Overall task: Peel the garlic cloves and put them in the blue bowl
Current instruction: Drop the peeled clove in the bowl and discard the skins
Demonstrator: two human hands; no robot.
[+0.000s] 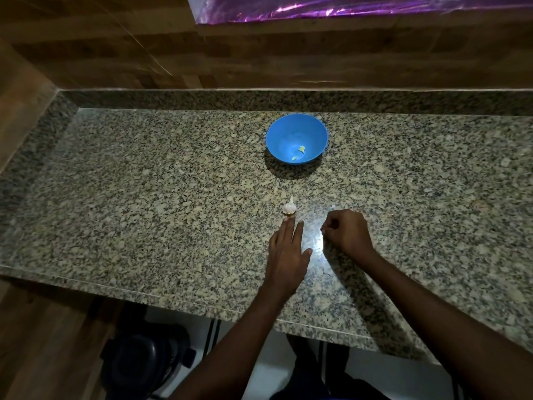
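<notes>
My flat, open left hand has its fingertips touching the small white garlic bulb, which sits dead ahead with its stem pointing away. The curled right hand looks like it's pinching something tiny, can't tell what. The round blue plastic bowl is further out on the speckled granite bench.

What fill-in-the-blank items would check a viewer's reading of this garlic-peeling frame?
1. The garlic bulb sits on the ___ countertop.
2. The blue bowl lies ___ from the person than the bulb.
3. The left hand has its fingers ___, fingertips at the bulb's base.
4. The right hand has its fingers ___.

Missing words: granite; farther; straight; curled
</notes>
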